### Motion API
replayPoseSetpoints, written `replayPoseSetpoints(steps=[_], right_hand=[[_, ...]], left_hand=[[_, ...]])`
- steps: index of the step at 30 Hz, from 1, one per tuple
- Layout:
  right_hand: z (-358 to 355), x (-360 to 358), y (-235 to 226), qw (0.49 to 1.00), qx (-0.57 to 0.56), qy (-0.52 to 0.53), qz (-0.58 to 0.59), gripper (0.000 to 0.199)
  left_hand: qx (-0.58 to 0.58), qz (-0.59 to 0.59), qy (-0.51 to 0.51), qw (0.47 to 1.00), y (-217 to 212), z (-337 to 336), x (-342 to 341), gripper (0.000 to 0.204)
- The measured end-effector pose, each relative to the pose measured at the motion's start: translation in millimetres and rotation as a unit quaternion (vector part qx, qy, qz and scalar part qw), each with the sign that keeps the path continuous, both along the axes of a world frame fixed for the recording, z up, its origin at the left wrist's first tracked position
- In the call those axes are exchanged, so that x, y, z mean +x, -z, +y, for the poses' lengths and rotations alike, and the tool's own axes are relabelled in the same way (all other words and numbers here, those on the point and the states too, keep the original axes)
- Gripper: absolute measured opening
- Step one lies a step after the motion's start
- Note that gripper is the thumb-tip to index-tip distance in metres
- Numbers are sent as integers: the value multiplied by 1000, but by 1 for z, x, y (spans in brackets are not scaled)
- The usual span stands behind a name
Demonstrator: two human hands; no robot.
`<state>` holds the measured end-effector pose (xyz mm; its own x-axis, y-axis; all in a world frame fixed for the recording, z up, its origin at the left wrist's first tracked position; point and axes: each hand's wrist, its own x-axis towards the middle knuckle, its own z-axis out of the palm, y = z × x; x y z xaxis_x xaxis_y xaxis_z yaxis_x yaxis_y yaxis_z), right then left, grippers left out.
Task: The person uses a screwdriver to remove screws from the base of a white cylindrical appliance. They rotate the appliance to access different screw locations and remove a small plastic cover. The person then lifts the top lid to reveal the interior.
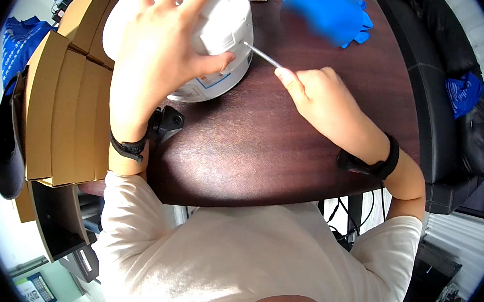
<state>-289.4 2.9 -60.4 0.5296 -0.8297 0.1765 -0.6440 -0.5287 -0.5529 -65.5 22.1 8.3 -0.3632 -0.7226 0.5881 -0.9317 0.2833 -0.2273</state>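
The white lidded bucket [238,79] stands directly beneath the left hand [162,37] and to the left of the right hand [322,95]. Its lid [222,17] is on, and no open gap shows along the part of the edge that is in sight; the rest is hidden by the left hand or cut off by the picture's edge. The left hand lies spread over the lid, fingers apart and thumb reaching out to the edge nearest the right hand. The right hand is curled firmly around a slim metal tool [264,56], whose handle is hidden in the grip; the shaft points away to the hand's upper left, its tip at the lid's edge.

As far as can be judged, the tool is in place and the bucket is being steadied, but the work at the edge looks barely begun: no part of the lid appears lifted, and the contents are out of sight.

On the dark wooden surface [282,154], beyond the right hand, lies a blue item [351,22], apparently gloves, partly blurred. Stacked cardboard boxes [78,113] stand to the left of the left hand.
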Motion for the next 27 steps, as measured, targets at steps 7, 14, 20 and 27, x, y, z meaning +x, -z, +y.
replayPoseSetpoints(steps=[7,14,20,27], right_hand=[[-18,-14,-17,918,-373,2,131,39],[-14,-18,-9,965,252,5,-77,55],[-2,-7,1,822,522,-61,-221,60],[4,-3,6,803,542,-72,-237,59]], left_hand=[[-6,-5,-8,1000,1,-1,0,76],[-6,-7,-13,1000,1,0,0,78],[-6,-5,-11,1000,3,-2,1,78],[18,8,-10,1000,1,-2,1,79]])
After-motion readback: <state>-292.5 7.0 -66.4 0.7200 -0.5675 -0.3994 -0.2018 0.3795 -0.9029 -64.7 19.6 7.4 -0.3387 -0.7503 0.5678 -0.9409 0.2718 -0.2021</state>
